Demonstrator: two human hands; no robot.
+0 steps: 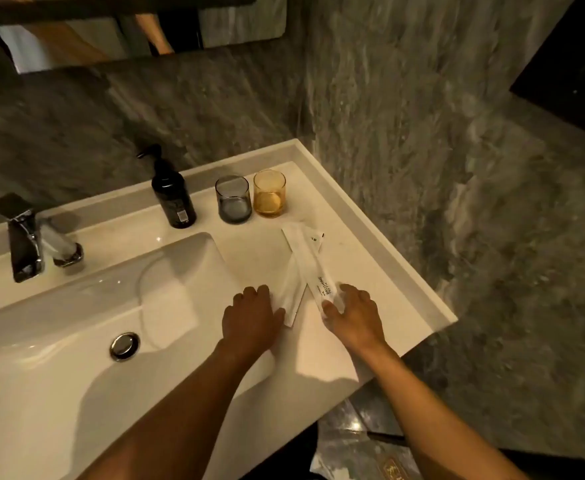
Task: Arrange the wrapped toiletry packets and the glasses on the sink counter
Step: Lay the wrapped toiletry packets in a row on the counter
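Two long white wrapped toiletry packets lie crossed on the white sink counter (370, 271). The printed packet (310, 261) runs from upper left to lower right, and my right hand (353, 315) pinches its near end between thumb and fingers. The plain packet (293, 292) lies under it, and my left hand (251, 315) rests on its near end with fingers spread. A smaller white packet (315, 235) peeks out at the far end. A grey glass (233, 199) and an amber glass (269, 193) stand side by side near the back ledge.
A black pump bottle (172, 194) stands left of the glasses. The basin (93, 306) with its drain (124, 346) and a chrome tap (28, 244) fill the left. Grey stone walls border the counter at back and right. The counter's right edge drops to the floor.
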